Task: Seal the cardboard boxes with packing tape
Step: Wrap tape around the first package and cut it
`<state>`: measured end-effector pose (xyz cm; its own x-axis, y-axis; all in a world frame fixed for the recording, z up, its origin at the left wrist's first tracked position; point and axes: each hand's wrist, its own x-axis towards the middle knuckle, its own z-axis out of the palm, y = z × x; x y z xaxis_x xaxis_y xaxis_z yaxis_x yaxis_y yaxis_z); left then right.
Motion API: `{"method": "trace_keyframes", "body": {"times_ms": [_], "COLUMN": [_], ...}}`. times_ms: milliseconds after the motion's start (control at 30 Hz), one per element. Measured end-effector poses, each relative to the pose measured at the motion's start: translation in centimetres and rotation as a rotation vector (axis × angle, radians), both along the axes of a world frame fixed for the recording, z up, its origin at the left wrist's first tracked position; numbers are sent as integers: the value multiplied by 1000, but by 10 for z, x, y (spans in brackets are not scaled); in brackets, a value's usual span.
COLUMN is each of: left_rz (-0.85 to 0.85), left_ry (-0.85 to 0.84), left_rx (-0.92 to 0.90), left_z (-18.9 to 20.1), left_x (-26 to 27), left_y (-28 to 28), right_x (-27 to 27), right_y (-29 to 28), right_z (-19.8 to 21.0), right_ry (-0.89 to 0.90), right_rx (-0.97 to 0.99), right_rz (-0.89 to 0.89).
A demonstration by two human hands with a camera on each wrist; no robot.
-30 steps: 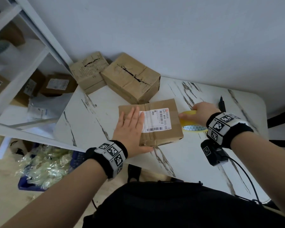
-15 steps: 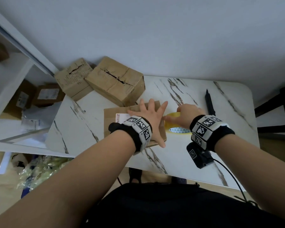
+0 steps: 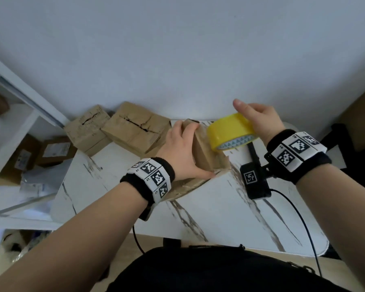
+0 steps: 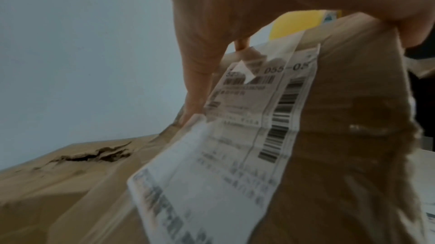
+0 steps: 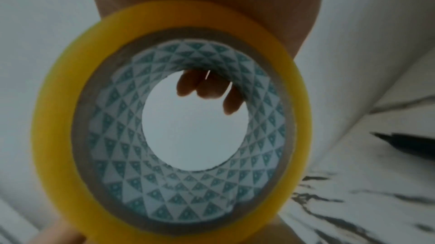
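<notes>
My left hand (image 3: 184, 147) grips a brown cardboard box (image 3: 205, 151) and holds it tipped up on one edge on the marble table (image 3: 219, 209). In the left wrist view its white shipping label (image 4: 247, 136) faces the camera and my fingers (image 4: 197, 65) curl over the box's top edge. My right hand (image 3: 256, 120) holds a yellow roll of packing tape (image 3: 228, 131) in the air just right of the box. The roll (image 5: 58, 117) fills the right wrist view, with fingertips (image 5: 207, 88) showing through its patterned core.
Two more cardboard boxes (image 3: 86, 127) (image 3: 135, 131) with torn top seams sit at the table's back left. A black pen (image 3: 254, 152) lies under the roll. A white shelf (image 3: 19, 98) with parcels stands to the left. A wall is close behind.
The box lay flat under my flat left hand; now that hand grips it and has tipped it up on edge. My right hand has lifted the tape roll off the table.
</notes>
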<state>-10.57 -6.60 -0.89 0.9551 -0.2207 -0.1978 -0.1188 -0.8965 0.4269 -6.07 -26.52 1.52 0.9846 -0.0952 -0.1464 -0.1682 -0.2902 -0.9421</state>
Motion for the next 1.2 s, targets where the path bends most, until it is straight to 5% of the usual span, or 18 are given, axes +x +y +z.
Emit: {"method": "trace_keyframes", "body": {"times_ms": [200, 433, 800, 1033, 1200], "left_rz": [-19, -27, -4, 54, 33], "left_ry": [-59, -88, -107, -107, -102], "left_rx": [-104, -184, -197, -220, -206], "left_z": [-1, -6, -16, -22, -27], "left_x": [3, -6, -31, -45, -54], "left_y": [0, 32, 94, 116, 135], "right_x": [5, 9, 11, 5, 0], "right_y": [-1, 0, 38, 63, 82], "right_z": [17, 16, 10, 1, -9], "right_ry": [3, 115, 87, 73, 96], "right_rx": [-165, -790, -475, -803, -777], "right_rz": [48, 206, 288, 425, 455]}}
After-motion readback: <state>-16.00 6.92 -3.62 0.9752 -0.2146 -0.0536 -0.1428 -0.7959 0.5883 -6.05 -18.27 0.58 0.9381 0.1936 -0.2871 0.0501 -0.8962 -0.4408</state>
